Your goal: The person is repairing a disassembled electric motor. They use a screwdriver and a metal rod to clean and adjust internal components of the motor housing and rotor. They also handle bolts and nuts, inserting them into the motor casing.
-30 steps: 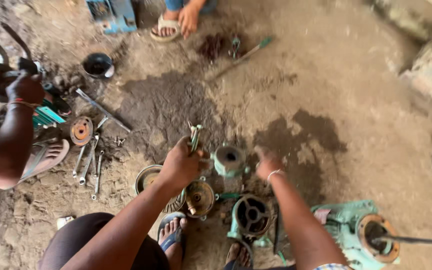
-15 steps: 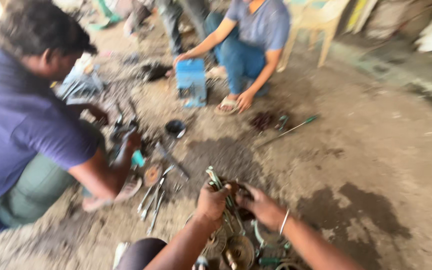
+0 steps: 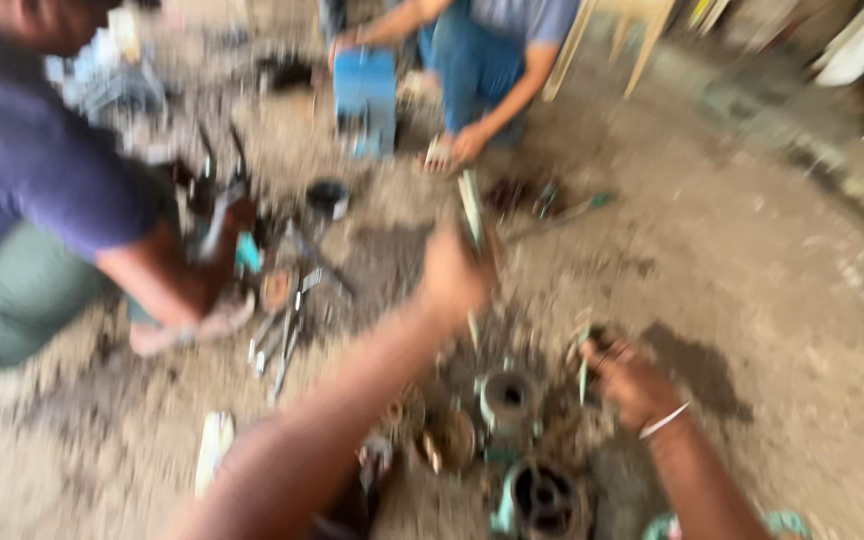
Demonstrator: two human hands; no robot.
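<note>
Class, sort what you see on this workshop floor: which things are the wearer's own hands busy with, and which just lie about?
In hand:
- left hand raised, gripping a long slim tool
- right hand holding a thin greenish piece, too blurred to name
- round metal parts below both hands

Lying about:
- loose spanners
- black cup
- blue box at a co-worker's hand

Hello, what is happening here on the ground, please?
A person works over greasy metal machine parts on the dirt floor. The left hand holds a long thin tool raised; the right hand rests low by the parts. Two other people crouch nearby, one beside a blue box. The picture is blurred.
</note>
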